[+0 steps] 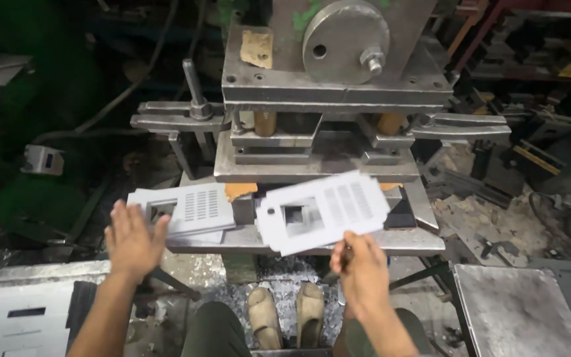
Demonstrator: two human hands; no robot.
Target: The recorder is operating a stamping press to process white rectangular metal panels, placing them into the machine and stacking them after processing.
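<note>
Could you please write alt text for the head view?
A person's right hand holds a white perforated metal panel before a grey press machine, while the open left hand hovers by a stack of similar panels.

A metal workshop: heavy steel press (335, 99), punched sheets (186, 208), scrap.

Left hand (132, 239) spread flat, right hand (363, 266) pinching

Seen no packages, signs or screens. Noted only one label-like thing: a torn, roughly rectangular tan paper patch (257, 48), stuck on the grey steel press block (338, 82) at its upper left corner, beside the round grey metal disc (345, 31); any print too blurred to tell.
</note>
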